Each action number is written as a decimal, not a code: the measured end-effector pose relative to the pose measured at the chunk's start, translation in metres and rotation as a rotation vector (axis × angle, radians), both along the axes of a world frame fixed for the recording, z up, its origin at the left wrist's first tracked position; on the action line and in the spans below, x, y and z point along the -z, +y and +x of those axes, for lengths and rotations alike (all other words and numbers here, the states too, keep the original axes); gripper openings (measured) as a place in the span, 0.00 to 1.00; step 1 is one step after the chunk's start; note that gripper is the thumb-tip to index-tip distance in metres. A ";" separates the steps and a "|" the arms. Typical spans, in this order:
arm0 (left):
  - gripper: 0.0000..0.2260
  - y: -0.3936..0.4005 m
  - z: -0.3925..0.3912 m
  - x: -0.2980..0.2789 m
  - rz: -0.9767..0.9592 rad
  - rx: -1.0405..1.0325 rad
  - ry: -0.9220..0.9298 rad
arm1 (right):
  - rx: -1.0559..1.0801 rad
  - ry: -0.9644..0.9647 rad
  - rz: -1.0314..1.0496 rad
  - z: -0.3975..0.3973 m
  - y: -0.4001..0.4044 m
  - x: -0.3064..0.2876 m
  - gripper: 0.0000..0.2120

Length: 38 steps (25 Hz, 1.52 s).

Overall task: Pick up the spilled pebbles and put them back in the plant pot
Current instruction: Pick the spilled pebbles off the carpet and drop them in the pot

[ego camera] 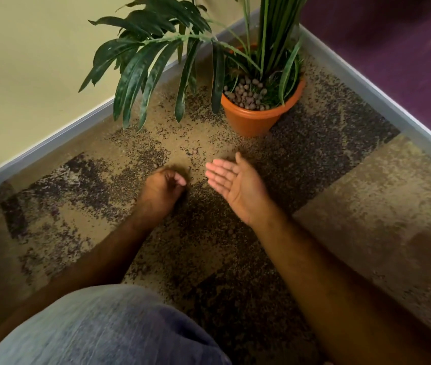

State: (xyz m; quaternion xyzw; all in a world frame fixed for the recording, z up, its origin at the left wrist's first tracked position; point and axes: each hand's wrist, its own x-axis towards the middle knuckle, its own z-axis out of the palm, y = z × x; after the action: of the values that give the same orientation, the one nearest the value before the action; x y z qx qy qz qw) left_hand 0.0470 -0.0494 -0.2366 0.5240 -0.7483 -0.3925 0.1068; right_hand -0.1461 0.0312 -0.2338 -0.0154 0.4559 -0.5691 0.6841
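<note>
An orange plant pot (pixel 255 121) stands on the carpet in the corner, with brown pebbles (pixel 246 94) heaped inside around green stems. A few small brown pebbles (pixel 195 152) lie loose on the patterned carpet in front of the pot. My left hand (pixel 163 191) rests low on the carpet with its fingers curled in; whether it holds pebbles is hidden. One pebble (pixel 188 168) lies just beyond its fingertips. My right hand (pixel 235 184) hovers beside it, palm up and flat, with nothing on it.
Long dark leaves (pixel 143 72) hang over the carpet left of the pot. A grey skirting (pixel 51 139) and pale wall run along the left, a purple wall (pixel 393 48) along the right. My knee in grey cloth (pixel 103 327) fills the bottom.
</note>
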 end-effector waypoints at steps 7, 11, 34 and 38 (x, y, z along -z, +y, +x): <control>0.07 0.025 -0.042 -0.022 -0.038 0.389 0.126 | 0.125 -0.185 0.153 0.029 0.027 0.034 0.25; 0.09 0.039 -0.056 -0.020 -0.078 0.582 0.062 | 0.184 -0.261 0.150 0.026 0.036 0.043 0.21; 0.15 0.094 -0.045 0.051 -0.081 0.792 -0.205 | 0.261 -0.052 0.206 -0.050 0.067 0.072 0.24; 0.10 0.099 -0.053 0.052 -0.195 0.950 -0.261 | 0.208 -0.053 0.220 -0.040 0.072 0.071 0.24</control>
State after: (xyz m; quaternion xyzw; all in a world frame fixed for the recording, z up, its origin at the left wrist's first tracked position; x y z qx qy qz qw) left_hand -0.0060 0.0493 -0.2884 0.1576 -0.9445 -0.2574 -0.1298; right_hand -0.1865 0.1027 -0.3046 0.1222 0.4965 -0.5836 0.6309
